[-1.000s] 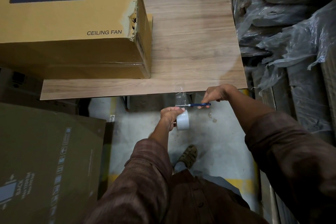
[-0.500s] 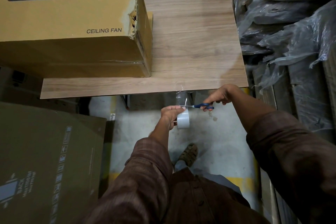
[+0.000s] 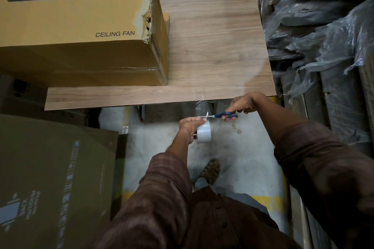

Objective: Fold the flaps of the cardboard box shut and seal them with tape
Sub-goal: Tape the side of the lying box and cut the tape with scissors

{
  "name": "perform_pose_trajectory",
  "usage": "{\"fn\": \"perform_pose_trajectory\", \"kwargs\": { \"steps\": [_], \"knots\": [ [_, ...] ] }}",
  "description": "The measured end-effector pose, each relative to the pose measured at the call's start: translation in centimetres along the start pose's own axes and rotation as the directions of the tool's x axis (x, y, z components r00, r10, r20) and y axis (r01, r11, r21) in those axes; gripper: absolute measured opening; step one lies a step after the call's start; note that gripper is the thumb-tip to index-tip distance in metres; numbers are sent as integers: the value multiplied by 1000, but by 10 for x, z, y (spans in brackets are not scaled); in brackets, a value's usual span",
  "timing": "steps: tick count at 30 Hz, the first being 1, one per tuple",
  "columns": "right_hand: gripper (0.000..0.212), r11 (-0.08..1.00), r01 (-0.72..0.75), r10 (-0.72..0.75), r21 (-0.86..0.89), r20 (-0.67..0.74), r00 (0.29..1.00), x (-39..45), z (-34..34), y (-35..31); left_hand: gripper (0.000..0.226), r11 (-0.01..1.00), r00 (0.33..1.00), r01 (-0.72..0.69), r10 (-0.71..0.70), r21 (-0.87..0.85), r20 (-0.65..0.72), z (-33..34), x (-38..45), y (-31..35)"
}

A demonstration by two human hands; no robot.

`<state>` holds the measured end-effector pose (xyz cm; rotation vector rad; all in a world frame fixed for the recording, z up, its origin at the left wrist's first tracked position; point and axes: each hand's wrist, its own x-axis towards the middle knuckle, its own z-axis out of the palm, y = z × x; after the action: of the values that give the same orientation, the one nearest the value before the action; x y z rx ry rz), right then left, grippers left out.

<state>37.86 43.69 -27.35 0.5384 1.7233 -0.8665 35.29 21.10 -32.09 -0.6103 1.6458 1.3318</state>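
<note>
— So where is the box point(image 3: 81, 32)?
— On the table point(image 3: 218, 46), well left of both hands. The left hand point(image 3: 190, 127) grips the tape roll point(image 3: 204, 134); the right hand point(image 3: 242, 105) grips scissors point(image 3: 220, 116), blades across the strip point(image 3: 201, 107) running from table edge to roll.
— Changed?
— Hardly; scissors stay at the strip.

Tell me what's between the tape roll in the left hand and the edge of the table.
In the head view, a stretch of clear tape runs from the tape roll up to the table edge, with the scissors cutting across it.
</note>
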Motion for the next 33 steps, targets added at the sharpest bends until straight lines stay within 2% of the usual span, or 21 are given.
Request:
{"fn": "perform_pose_trajectory", "kwargs": {
  "steps": [4, 8, 12, 13, 16, 21, 33],
  "knots": [
    [23, 999, 16, -15, 50, -18, 1000, 0, 1, 0, 21, 1000, 1000, 4, -4, 2, 0, 0, 0, 0],
    [26, 998, 42, -40, 55, -23, 999, 2, 0, 0, 21, 1000, 1000, 5, -5, 2, 8, 0, -1, 0],
    [41, 998, 58, -57, 34, -39, 998, 6, -1, 1, 21, 1000, 1000, 0, 0, 3, 11, -1, -1, 0],
    [41, 997, 62, -60, 36, -39, 997, 7, -2, 1, 21, 1000, 1000, 0, 0, 1, 11, -1, -1, 0],
    [23, 998, 63, -62, 29, -30, 998, 6, -2, 2, 22, 1000, 1000, 1, -1, -5, 11, -1, -2, 0],
    [32, 998, 67, -67, -12, -39, 997, 7, -2, 4, 21, 1000, 1000, 2, -2, -3, 8, -1, -2, 1],
    [24, 995, 101, -101, -5, -41, 994, 12, -2, 7, 19, 1000, 1000, -3, 3, 12, 8, -4, -2, 2]
  ]
}}
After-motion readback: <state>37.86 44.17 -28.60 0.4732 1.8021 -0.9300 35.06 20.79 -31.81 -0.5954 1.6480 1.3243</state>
